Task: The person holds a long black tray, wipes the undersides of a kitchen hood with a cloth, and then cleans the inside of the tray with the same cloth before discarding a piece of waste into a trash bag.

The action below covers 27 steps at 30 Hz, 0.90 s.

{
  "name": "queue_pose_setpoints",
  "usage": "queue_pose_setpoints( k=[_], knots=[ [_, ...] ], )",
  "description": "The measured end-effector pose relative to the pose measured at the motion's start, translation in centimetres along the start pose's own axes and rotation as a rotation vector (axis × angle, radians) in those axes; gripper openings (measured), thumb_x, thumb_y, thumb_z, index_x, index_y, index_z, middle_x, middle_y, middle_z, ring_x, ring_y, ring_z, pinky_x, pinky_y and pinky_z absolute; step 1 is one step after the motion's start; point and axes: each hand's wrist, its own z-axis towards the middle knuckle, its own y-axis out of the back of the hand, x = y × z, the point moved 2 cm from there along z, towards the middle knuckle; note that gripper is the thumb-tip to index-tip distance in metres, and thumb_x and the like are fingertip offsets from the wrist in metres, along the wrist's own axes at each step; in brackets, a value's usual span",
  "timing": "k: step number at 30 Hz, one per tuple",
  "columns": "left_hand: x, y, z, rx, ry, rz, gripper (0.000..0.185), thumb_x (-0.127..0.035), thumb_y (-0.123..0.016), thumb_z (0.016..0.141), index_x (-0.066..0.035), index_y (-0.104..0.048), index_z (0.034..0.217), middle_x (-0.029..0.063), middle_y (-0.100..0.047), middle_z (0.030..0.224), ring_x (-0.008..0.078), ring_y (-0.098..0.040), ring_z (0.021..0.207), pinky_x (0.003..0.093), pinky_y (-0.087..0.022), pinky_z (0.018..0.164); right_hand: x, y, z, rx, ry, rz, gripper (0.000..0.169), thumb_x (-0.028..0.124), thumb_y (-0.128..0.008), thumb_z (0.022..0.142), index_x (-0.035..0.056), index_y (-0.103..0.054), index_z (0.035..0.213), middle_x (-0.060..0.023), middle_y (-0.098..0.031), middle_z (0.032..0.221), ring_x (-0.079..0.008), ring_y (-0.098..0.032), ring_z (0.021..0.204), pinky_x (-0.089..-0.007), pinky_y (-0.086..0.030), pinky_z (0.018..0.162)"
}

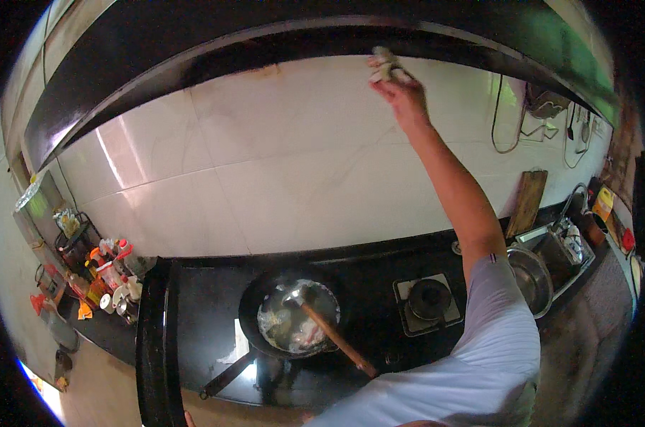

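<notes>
My right hand (400, 91) is raised high in front of the wall, closed on a crumpled pale cloth (387, 63) just below the dark range hood (312, 40). Only a fingertip of my left hand (189, 419) shows at the bottom edge, beside the counter's front; what that hand does is hidden. Below, a black wok (250, 325) sits on the stove with bubbling liquid and pale pieces of food in it. A ladle with a wooden handle (336, 336) rests in the wok, its handle pointing down and right.
A second burner (429, 299) stands right of the wok. Farther right are a metal basin (531, 283), a sink (555, 256) and an upright wooden board (526, 203). Seasoning bottles (95, 275) crowd the left counter. The wok's handle (229, 373) reaches towards the front edge.
</notes>
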Motion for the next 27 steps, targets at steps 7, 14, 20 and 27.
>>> queue_pose_setpoints(
  k=[7,14,20,27],
  knots=[
    [0.6,-0.9,-0.2,0.051,0.047,0.060,0.067,-0.021,-0.065,0.079,0.003,-0.033,0.133,0.0149,-0.042,0.133,0.0219,-0.045,0.115,0.0316,-0.034,0.100,-3.4,12.7,6.0,-0.601,0.053,0.469,0.020,0.000,-0.063,0.079,-0.0098,-0.051,0.092,-0.0193,-0.061,0.081,-0.0285,-0.064,0.068,-0.0451,-0.058,0.066],
    [-0.4,3.9,3.0,0.044,0.184,0.077,0.061,-0.029,-0.063,0.082,0.000,-0.041,0.130,0.0147,-0.046,0.130,0.0197,-0.048,0.113,0.0275,-0.035,0.100,-5.0,6.6,9.5,-0.609,-0.046,0.205,0.026,0.005,-0.071,0.073,-0.0017,-0.054,0.093,-0.0123,-0.062,0.076,-0.0223,-0.061,0.057,-0.0319,-0.054,0.047],
    [1.1,2.8,2.8,0.008,-0.082,0.280,0.045,-0.023,-0.060,0.085,0.000,-0.050,0.123,0.0163,-0.052,0.124,0.0245,-0.050,0.111,0.0341,-0.039,0.098,-10.0,2.6,13.2,-0.704,0.364,0.749,0.005,0.001,-0.061,0.077,-0.0007,-0.056,0.077,-0.0118,-0.059,0.069,-0.0210,-0.056,0.056,-0.0359,-0.053,0.050],
    [0.8,0.5,2.6,-0.007,-0.020,0.020,0.042,-0.019,-0.059,0.086,0.006,-0.050,0.119,0.0190,-0.051,0.124,0.0314,-0.047,0.115,0.0447,-0.038,0.102,-13.9,-9.5,13.1,-0.620,0.440,1.034,0.003,-0.003,-0.059,0.073,-0.0037,-0.057,0.070,-0.0117,-0.058,0.073,-0.0210,-0.056,0.067,-0.0396,-0.052,0.061]
  ],
)
